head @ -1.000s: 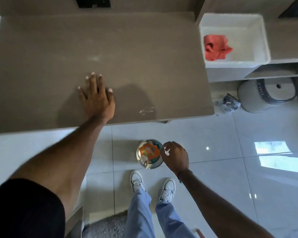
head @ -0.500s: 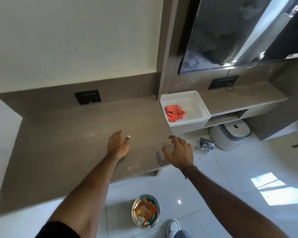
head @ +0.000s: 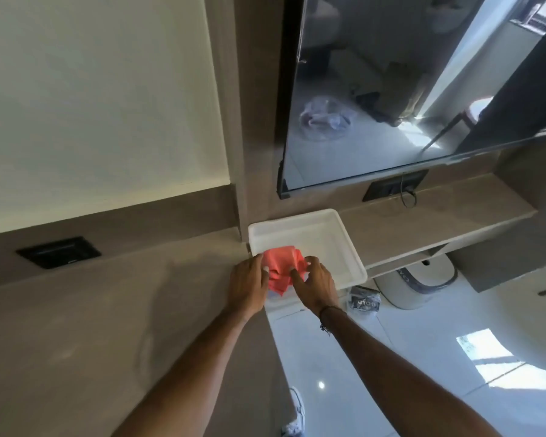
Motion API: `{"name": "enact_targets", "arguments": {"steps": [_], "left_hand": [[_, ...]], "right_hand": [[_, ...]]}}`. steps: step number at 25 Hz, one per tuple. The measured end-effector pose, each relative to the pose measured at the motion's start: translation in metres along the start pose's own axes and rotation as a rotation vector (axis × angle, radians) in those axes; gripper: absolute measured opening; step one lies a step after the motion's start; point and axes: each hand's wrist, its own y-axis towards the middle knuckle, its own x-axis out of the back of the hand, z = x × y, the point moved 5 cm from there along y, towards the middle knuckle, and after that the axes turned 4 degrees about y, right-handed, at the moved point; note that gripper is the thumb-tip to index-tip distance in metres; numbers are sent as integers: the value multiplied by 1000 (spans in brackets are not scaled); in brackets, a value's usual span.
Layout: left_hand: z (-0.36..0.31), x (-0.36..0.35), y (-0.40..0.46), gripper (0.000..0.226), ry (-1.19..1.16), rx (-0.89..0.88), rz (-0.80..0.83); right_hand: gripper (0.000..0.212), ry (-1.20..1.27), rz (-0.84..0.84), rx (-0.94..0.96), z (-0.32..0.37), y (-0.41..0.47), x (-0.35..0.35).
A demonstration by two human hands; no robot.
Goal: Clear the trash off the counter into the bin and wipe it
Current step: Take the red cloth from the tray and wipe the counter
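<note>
A crumpled red cloth (head: 281, 268) is held between both hands at the near left corner of a white tray (head: 334, 238). My left hand (head: 248, 283) grips its left side and my right hand (head: 316, 282) pinches its right side. The grey-brown counter (head: 108, 326) stretches to the left and below my arms, with faint smears on its surface. The bin is out of view.
A wall-mounted screen (head: 407, 89) hangs above a lower shelf (head: 438, 216). A round white appliance (head: 423, 282) and a dark plastic packet (head: 363, 302) sit on the glossy floor. Black socket plates (head: 59, 252) sit in the backsplash. My shoe (head: 297, 411) shows below.
The view tilted up and right, and the bin on the floor left the frame. Both hands moved from the counter to the tray and took hold of the red cloth.
</note>
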Motion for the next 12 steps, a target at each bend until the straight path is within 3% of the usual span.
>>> {"name": "enact_targets", "arguments": {"steps": [4,6,9,12], "left_hand": [[-8,-35,67,48,394,-72,150],[-7,-55,84,67,594,-143,294],[-3,-75,94,95,661,-164,442],[-10,-67,94,72,494,-164,360]], "right_hand": [[62,-50,114,-121,-19,71,-18],[54,-105,178,-150,-26,91,-30],[44,-134,263,-180,-36,105,-40],[47,3,336,-295,-43,106,-36]]}}
